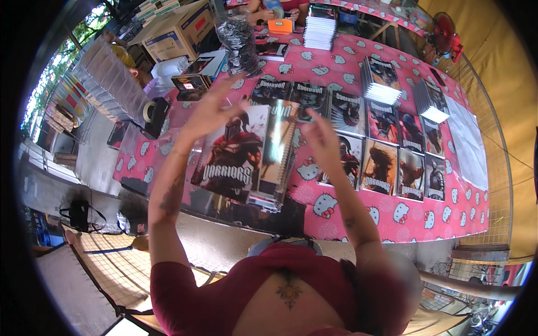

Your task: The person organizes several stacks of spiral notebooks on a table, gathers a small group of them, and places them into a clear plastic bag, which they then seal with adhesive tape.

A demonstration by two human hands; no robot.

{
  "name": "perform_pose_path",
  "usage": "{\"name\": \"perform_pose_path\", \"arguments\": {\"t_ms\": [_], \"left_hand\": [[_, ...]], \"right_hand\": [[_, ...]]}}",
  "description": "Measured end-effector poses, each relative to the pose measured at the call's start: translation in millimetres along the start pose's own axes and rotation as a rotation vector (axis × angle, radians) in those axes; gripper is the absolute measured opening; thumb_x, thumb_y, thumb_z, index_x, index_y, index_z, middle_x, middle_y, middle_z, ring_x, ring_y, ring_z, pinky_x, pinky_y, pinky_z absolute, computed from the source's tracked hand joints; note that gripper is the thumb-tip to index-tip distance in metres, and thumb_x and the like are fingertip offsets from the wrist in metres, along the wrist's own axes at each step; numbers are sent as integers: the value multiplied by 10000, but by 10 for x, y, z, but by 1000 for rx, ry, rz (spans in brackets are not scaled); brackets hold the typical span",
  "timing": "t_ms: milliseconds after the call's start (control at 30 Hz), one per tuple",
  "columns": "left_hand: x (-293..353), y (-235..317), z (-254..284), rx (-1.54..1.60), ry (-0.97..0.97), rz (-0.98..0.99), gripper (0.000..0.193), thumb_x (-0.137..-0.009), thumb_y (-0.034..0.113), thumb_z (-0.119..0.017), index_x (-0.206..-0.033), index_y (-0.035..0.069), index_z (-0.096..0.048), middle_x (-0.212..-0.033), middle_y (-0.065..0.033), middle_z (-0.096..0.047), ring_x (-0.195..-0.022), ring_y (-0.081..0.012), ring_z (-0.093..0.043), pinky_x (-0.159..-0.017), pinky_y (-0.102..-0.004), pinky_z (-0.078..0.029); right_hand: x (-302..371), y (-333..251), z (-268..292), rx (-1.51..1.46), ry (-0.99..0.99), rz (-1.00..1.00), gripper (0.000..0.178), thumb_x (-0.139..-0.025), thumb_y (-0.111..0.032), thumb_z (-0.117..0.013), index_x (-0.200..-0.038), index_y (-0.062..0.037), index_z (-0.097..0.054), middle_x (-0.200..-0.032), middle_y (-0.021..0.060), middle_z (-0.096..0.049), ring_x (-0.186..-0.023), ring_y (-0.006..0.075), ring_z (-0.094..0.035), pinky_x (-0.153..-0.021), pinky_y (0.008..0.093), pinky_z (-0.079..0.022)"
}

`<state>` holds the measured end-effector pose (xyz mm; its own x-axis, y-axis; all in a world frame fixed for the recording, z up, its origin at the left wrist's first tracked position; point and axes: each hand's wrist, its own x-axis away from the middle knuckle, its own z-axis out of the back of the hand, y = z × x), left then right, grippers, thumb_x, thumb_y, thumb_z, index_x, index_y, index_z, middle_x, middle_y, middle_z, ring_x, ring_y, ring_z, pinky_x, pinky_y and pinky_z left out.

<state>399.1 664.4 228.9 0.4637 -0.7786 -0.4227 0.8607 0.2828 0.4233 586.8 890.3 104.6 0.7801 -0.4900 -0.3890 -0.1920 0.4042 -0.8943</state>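
Note:
In front of me is a stack of spiral notebooks (282,147) with dark, pictorial covers. A notebook with a red-caped, helmeted warrior on a pale cover (231,154) lies over the stack's left part, askew to it. My left hand (216,109) is at that notebook's upper left edge with its fingers spread; I cannot tell whether it touches. To the right of the stack, my right hand (323,134) is apart from it, slightly blurred, fingers stretched out and holding nothing. Beyond and to the right, rows of similar notebooks (383,122) lie on the table.
Piled notebooks (381,80) stand at the back right, beside another pile (431,101). A clear bag of black coils (238,42), a cardboard box (178,31) and a tape dispenser (157,116) are to the left. Across the pink table (330,210), another person holds an orange item (281,26).

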Motion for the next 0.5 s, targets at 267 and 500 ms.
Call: {"name": "perform_pose_path", "arguments": {"t_ms": [267,500], "left_hand": [[76,-2778,-1138,50,-239,354,481,-829,363,-723,-1177,39,-650,-978,-134,-709,-905,-239,-675,-736,-372,-517],[-290,-2560,-2223,-151,-1,694,396,-859,374,-661,-1009,7,-672,-863,-206,-698,-848,-405,-680,-733,-509,-508]], "right_hand": [[-775,1757,-351,1102,-53,252,432,-878,-207,-640,-1294,-109,-577,-1310,126,-580,-1261,339,-524,-1013,446,-444],[-1039,1364,213,872,19,47,219,-987,-182,-507,-1101,-50,-640,-866,188,-686,-803,293,-709,-635,370,-556]]}}
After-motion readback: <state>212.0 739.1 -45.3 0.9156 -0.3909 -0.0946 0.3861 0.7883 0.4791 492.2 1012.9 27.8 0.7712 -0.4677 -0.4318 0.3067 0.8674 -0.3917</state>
